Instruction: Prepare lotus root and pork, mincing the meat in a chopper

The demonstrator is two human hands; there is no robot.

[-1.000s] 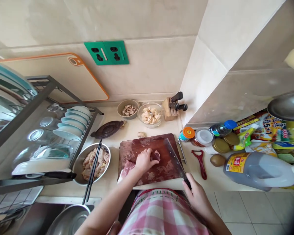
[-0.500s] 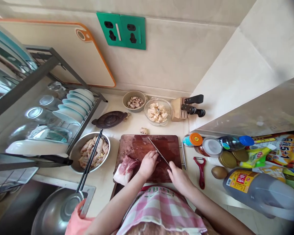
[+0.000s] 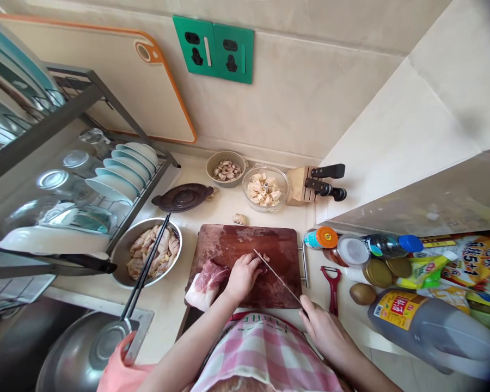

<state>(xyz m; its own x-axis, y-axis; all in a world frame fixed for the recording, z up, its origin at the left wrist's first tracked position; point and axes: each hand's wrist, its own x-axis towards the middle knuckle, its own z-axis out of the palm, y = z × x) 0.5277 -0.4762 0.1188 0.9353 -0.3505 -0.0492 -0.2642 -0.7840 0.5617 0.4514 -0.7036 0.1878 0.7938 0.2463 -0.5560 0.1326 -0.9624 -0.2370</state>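
My right hand [image 3: 320,321] is closed round the handle of a kitchen knife [image 3: 274,273]. Its blade points up and left across the brown cutting board [image 3: 232,239]. On the board my left hand [image 3: 244,277] has its fingers curled together beside the blade; whatever is under them is hidden. A small pale slice [image 3: 265,257] lies just past the blade. To the left of my left hand, a raw piece of meat [image 3: 208,284] with a thick white fat layer rests at the board's edge. A knob of ginger [image 3: 240,219] sits behind the board.
Left stand a metal bowl of chicken pieces [image 3: 151,253] with chopsticks [image 3: 147,267] across it and a dish rack [image 3: 134,218]. A dark lid [image 3: 182,197], glass bowl [image 3: 286,190] and knife block [image 3: 298,188] are behind. A peeler [image 3: 334,288], jars and a big bottle [image 3: 424,326] are right.
My right hand has drawn the knife back toward me and to the right. My left hand has shifted slightly left. A small slice now shows past the blade.
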